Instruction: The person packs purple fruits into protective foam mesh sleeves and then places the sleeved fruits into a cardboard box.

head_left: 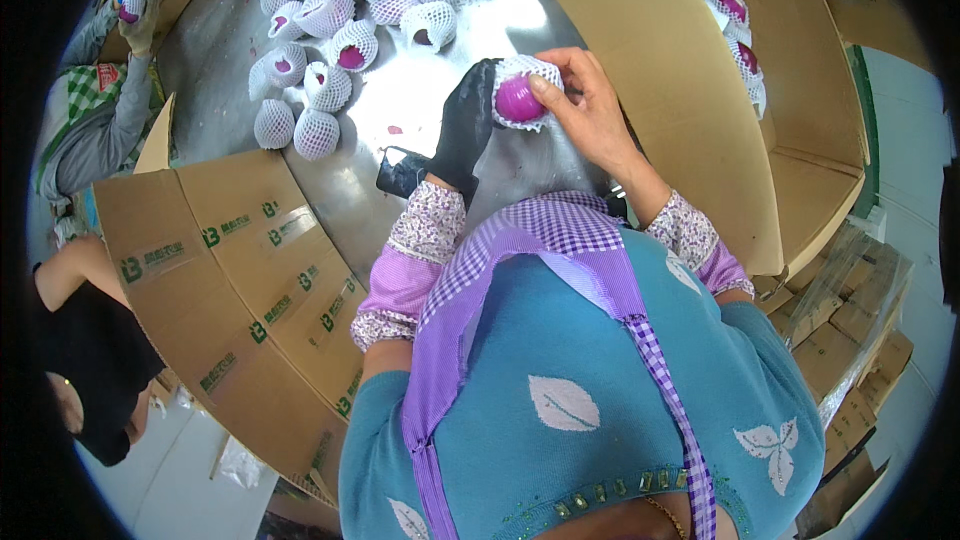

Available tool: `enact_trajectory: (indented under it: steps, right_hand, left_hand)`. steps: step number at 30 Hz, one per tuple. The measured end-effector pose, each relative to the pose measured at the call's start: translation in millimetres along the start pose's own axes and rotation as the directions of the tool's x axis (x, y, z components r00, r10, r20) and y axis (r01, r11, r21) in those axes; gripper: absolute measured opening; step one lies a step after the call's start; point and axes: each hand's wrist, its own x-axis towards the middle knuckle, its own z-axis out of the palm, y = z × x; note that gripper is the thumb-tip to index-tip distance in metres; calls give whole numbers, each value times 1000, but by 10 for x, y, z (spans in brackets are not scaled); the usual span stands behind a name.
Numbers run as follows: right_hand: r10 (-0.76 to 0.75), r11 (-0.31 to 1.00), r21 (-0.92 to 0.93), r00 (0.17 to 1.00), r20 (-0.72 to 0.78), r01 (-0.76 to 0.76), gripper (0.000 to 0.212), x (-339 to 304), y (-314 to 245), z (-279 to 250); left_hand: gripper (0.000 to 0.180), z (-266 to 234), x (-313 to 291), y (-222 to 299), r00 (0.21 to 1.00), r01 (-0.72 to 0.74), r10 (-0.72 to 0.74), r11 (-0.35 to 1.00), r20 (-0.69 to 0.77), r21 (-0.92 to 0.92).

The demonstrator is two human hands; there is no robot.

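Just beyond my apron, a glossy purple-red round bulb, which looks like a red onion (519, 100), sits partly inside a white foam net sleeve (541, 65). My left hand (466, 118), in a black glove, holds the sleeve from its left side. From the right, my bare right hand (592, 112) grips the sleeved bulb, thumb on the purple skin and fingers behind the netting. Beside my left wrist lies a dark, shiny flat object, like a phone (401, 171). Several more netted bulbs (325, 12) are heaped on the metal table (385, 95) ahead.
An open carton (670, 90) stands at my right, with netted bulbs (745, 55) inside. Another carton's flaps (235, 280) rise at my left. At far left, a gloved co-worker's hand (140, 25) holds a netted bulb; a person in black (95, 360) is nearer. Stacked boxes (840, 340) stand right.
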Motion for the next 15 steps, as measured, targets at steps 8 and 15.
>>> enact_trajectory:
  steps: [8,15]
  right_hand:
    - [32,996,89,997,-72,-25,24,130,127,38]
    - [424,454,775,871,247,-441,20,116,100,44]
  left_hand:
    - [56,95,-109,499,996,-68,65,996,58,59]
    - [52,-3,-308,461,982,137,49,471,180,-871]
